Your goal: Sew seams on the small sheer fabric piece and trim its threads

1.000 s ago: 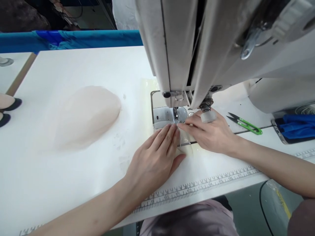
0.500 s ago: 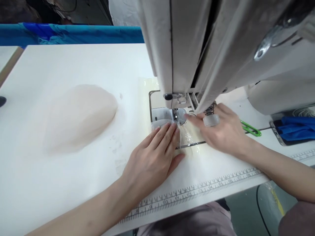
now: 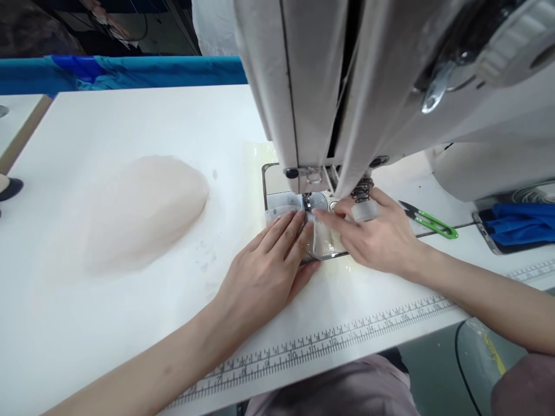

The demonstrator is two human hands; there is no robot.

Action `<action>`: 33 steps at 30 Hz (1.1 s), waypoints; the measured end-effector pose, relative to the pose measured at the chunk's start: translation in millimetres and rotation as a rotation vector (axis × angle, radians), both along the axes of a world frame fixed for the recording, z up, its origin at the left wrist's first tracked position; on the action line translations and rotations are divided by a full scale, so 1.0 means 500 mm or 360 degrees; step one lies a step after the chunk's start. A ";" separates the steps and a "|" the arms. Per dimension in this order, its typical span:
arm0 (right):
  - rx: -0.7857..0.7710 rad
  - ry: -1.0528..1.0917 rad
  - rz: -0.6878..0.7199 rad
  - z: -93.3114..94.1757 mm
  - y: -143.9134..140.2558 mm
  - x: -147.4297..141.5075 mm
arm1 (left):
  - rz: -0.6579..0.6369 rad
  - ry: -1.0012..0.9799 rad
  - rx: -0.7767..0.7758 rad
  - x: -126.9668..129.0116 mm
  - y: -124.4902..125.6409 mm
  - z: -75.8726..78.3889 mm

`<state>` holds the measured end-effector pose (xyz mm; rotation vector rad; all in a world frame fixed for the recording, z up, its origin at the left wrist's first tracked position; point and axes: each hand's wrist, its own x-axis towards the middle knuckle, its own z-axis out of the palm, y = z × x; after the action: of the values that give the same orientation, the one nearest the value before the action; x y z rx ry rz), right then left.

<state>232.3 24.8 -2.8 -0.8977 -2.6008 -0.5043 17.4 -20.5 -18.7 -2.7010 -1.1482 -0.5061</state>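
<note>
My left hand (image 3: pixel 264 271) lies flat, fingers straight and together, pressing a small sheer, nearly clear piece of fabric (image 3: pixel 323 242) onto the metal needle plate (image 3: pixel 286 203); nothing is pinched, it is only held down. My right hand (image 3: pixel 375 240) comes in from the right of the frame, forefinger stretched out flat on the same piece, tip almost meeting my left fingertips just below the presser foot (image 3: pixel 309 203). Whether its other fingers hold anything I cannot tell.

The piece sits at the centre of the frame, directly ahead of both sets of fingertips, and its long axis runs toward me, away from the needle. Both hands touch it; the left covers more of it. It is so thin that the plate shows through, with a faint glossy crease.

Above looms the sewing machine head (image 3: pixel 329 86). Green thread snips (image 3: pixel 429 219) lie right of my wrist, a pale mound of fabric (image 3: pixel 143 211) at centre left, and a printed ruler (image 3: pixel 329 341) runs along the white table (image 3: pixel 130 121) edge.
</note>
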 end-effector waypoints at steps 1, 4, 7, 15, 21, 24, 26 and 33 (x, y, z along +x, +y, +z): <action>-0.0045 -0.0004 0.0028 -0.001 -0.003 -0.001 | 0.0005 -0.0010 -0.0008 0.000 0.001 0.000; -0.0156 -0.0023 0.0040 -0.006 -0.009 -0.004 | 0.0030 -0.0038 -0.0028 0.001 0.003 0.000; -0.0169 -0.0006 0.0033 -0.011 -0.008 -0.005 | 0.0054 -0.0086 -0.0074 0.002 0.007 -0.001; -0.0106 -0.0005 0.0019 -0.015 -0.003 -0.008 | 0.0075 -0.0078 -0.0031 0.002 0.015 -0.005; -0.0143 0.0015 0.0028 -0.019 -0.003 -0.007 | 0.0083 -0.0059 0.0042 0.005 0.015 -0.005; -0.0151 0.0034 0.0031 -0.021 -0.002 -0.008 | 0.0088 -0.0064 0.0034 0.006 0.015 -0.004; -0.0157 0.0044 0.0032 -0.022 -0.002 -0.008 | 0.0084 -0.0076 0.0036 0.006 0.015 -0.003; -0.0188 0.0025 0.0046 -0.024 -0.003 -0.007 | 0.0081 -0.0111 -0.0037 0.006 0.015 -0.002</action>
<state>228.7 23.2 -14.7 -0.8957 -2.6483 -0.3371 20.5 -13.1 -19.6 -2.6854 -1.2443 -0.5873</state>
